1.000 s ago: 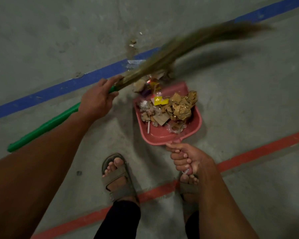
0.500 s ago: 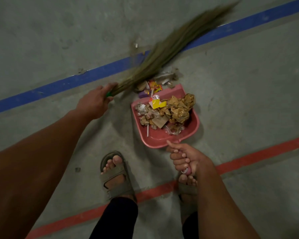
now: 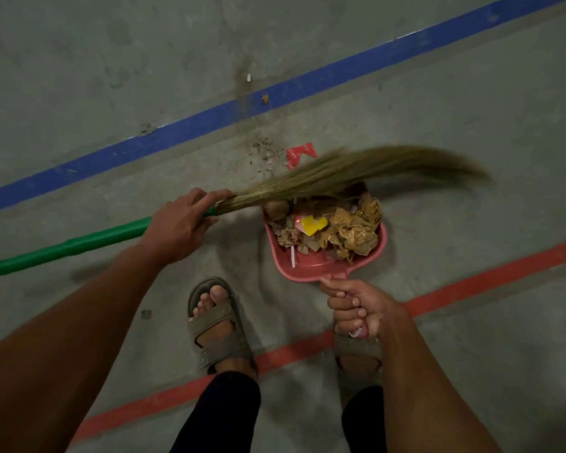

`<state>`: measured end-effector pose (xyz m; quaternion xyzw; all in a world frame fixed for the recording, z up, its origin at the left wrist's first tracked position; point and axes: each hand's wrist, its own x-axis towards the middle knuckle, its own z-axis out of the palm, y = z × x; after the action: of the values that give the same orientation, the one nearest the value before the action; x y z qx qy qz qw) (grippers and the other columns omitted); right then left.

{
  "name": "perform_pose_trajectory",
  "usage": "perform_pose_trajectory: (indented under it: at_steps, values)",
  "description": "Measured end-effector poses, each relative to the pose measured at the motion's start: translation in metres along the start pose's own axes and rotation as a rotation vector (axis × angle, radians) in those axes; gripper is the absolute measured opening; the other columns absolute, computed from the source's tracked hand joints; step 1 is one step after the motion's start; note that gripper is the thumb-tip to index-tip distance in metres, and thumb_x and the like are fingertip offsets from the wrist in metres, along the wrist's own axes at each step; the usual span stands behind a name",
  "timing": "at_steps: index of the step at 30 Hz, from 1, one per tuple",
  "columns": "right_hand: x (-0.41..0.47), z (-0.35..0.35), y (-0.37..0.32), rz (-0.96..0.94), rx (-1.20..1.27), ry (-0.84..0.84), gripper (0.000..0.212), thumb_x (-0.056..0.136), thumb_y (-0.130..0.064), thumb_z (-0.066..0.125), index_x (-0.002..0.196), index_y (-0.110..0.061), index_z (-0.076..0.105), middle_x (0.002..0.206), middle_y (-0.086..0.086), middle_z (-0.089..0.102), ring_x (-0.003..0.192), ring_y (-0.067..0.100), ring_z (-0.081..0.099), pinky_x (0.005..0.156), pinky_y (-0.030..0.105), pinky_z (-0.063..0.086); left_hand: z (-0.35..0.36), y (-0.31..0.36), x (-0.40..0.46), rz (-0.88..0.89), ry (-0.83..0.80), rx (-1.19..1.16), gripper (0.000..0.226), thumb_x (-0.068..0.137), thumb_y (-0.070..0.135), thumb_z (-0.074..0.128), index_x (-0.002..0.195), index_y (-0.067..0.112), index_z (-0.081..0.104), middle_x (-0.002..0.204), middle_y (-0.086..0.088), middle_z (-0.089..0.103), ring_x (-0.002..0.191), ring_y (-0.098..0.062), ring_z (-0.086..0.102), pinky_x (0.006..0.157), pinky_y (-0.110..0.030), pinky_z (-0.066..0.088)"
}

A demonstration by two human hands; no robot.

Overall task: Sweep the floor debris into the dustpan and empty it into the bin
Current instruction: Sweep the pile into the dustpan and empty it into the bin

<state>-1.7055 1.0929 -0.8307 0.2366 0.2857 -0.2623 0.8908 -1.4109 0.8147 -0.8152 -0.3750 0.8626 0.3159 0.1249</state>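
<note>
Head cam looking straight down at the grey concrete floor (image 3: 438, 109). Left hand (image 3: 180, 223) has its fingers wrapped around the green plastic handle of a grass-bristle broom (image 3: 356, 171), right where handle meets bristles. Right hand (image 3: 356, 308) is clenched around the grip of the pink plastic dustpan (image 3: 307, 266), which sits centre-right of the frame, lip apparently down on the floor, already heaped with crumpled brown paper and wrappers (image 3: 347, 227), plus a yellow scrap (image 3: 312, 223).

Bristles lie across the pan's far edge. Leftovers beyond it: a torn red wrapper piece (image 3: 299, 153) just above the bristles, fine grit around it, and a couple of small bits up on the blue floor stripe (image 3: 177, 132).

If it were me: keep the pan lip pressed flat, pull short light strokes toward it so the grit doesn't slip under, and don't flick, since that heap looks ready to spill. No bin in view.

Can't read any writing or brands; too blurry.
</note>
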Motion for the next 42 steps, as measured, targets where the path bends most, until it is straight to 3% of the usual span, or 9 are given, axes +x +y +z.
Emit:
perform_pose_trajectory:
  at_steps: [2,6,11,15,18,26,31,36,42]
  values:
    - [-0.004,-0.003,0.007,0.0,-0.014,-0.001,0.035,0.102,-0.03,0.064,0.073,-0.018,0.048,0.044,-0.008,0.026,0.033,0.005,0.016,0.036,0.021,0.016,-0.004,0.003,0.001,-0.031,0.051,-0.051,0.055,0.105,0.033,0.05,0.155,0.043,0.03,0.116,-0.003,0.051,0.089,-0.02,0.054,0.072,-0.041,0.05]
    - [-0.009,-0.016,0.021,0.04,-0.006,0.026,0.048,0.101,-0.03,0.067,0.077,-0.023,0.025,0.045,-0.007,0.028,0.036,0.005,0.01,0.034,0.02,0.022,-0.01,0.002,0.009,-0.223,0.16,-0.059,0.056,0.106,0.035,0.049,0.155,0.047,0.024,0.12,-0.006,0.051,0.092,-0.023,0.054,0.066,-0.038,0.047]
    - [-0.01,-0.022,0.025,0.034,-0.014,0.021,0.034,0.101,-0.029,0.065,0.071,-0.019,0.053,0.046,-0.009,0.024,0.037,0.004,0.009,0.034,0.021,0.015,-0.02,-0.001,0.022,-0.442,0.3,0.046,0.053,0.108,0.038,0.042,0.156,0.046,0.023,0.122,-0.013,0.054,0.101,-0.035,0.058,0.07,-0.045,0.046]
    - [-0.006,-0.028,0.023,0.033,0.016,0.016,0.037,0.099,-0.029,0.069,0.074,-0.019,0.044,0.045,-0.009,0.028,0.034,0.003,0.016,0.033,0.019,0.022,-0.026,-0.011,0.04,-0.561,0.373,0.015,0.051,0.108,0.038,0.04,0.155,0.048,0.022,0.128,-0.015,0.053,0.109,-0.039,0.058,0.076,-0.048,0.046]
    - [-0.006,-0.03,0.02,0.035,0.005,0.026,0.043,0.099,-0.032,0.069,0.074,-0.019,0.036,0.044,-0.008,0.029,0.032,0.004,0.019,0.032,0.017,0.025,-0.027,-0.018,0.053,-0.597,0.271,-0.013,0.052,0.107,0.033,0.044,0.155,0.045,0.027,0.13,-0.018,0.058,0.11,-0.041,0.06,0.083,-0.05,0.05]
    - [-0.019,-0.027,0.005,0.057,0.042,0.057,0.054,0.082,-0.03,0.089,0.072,-0.017,0.037,0.041,-0.008,0.029,0.028,0.003,0.023,0.036,0.014,0.017,-0.006,-0.007,0.006,-0.338,-0.076,-0.101,0.062,0.106,0.026,0.053,0.143,0.066,0.024,0.132,-0.016,0.059,0.107,-0.032,0.059,0.089,-0.048,0.049]
    - [-0.019,-0.038,0.008,0.062,0.033,0.05,0.049,0.088,-0.032,0.083,0.074,-0.018,0.038,0.043,-0.007,0.029,0.03,0.004,0.022,0.035,0.015,0.02,0.026,0.003,-0.034,-0.165,-0.253,-0.109,0.066,0.104,0.025,0.055,0.137,0.072,0.023,0.127,-0.008,0.06,0.108,-0.026,0.059,0.094,-0.045,0.049]
    - [-0.026,-0.047,0.021,0.048,-0.028,0.04,0.049,0.091,-0.034,0.079,0.074,-0.019,0.036,0.045,-0.007,0.028,0.03,0.005,0.022,0.038,0.018,0.011,0.046,0.026,-0.055,-0.064,-0.225,-0.08,0.069,0.102,0.029,0.057,0.147,0.065,0.02,0.115,-0.003,0.055,0.094,-0.025,0.061,0.083,-0.041,0.052]
    - [-0.041,-0.055,0.04,0.06,-0.049,0.042,0.045,0.092,-0.033,0.078,0.076,-0.017,0.039,0.05,-0.008,0.022,0.033,0.004,0.017,0.032,0.02,0.018,0.046,0.056,-0.06,-0.029,-0.109,0.03,0.059,0.097,0.044,0.043,0.152,0.053,0.024,0.108,-0.004,0.053,0.085,-0.029,0.06,0.076,-0.043,0.052]
